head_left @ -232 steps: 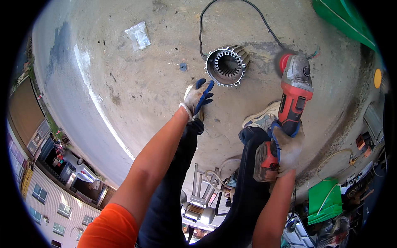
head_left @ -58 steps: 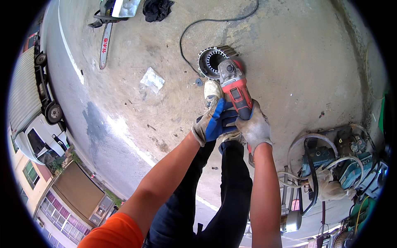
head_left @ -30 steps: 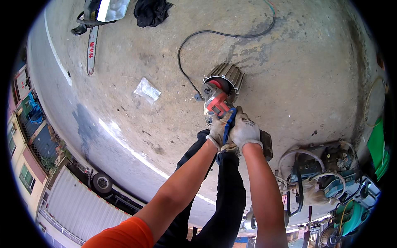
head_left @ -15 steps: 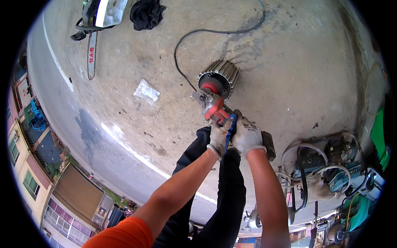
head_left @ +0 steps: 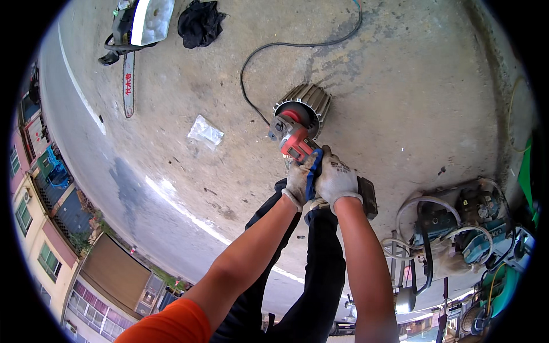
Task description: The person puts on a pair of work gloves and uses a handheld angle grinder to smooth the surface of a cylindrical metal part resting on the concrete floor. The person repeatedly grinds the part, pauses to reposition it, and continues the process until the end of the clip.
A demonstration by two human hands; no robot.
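My left hand [head_left: 302, 178] and my right hand [head_left: 336, 177], both in grey-white gloves with blue, are closed side by side round a red and grey angle grinder [head_left: 297, 143]; its dark battery shows beside my right wrist. The grinder's head reaches into the opening of a finned metal motor housing [head_left: 314, 95] lying on the concrete. Its red guard or disc sits against the inner rim; exact contact cannot be made out. A black cable [head_left: 242, 77] runs along the ground to the housing. My shoes are mostly hidden under the tool and hands.
A chainsaw [head_left: 128, 86] with a white container, a crumpled black cloth [head_left: 200, 23] and a clear plastic packet [head_left: 205, 132] lie at upper left. Machines with hoses [head_left: 437, 220] crowd the lower right. A road with a painted line [head_left: 180, 207] and buildings [head_left: 51, 246] are at left.
My left hand, open and empty earliest, has joined my right on the grinder. The grinder head has moved from beside the housing into its opening; in the last half second it shifted only slightly.
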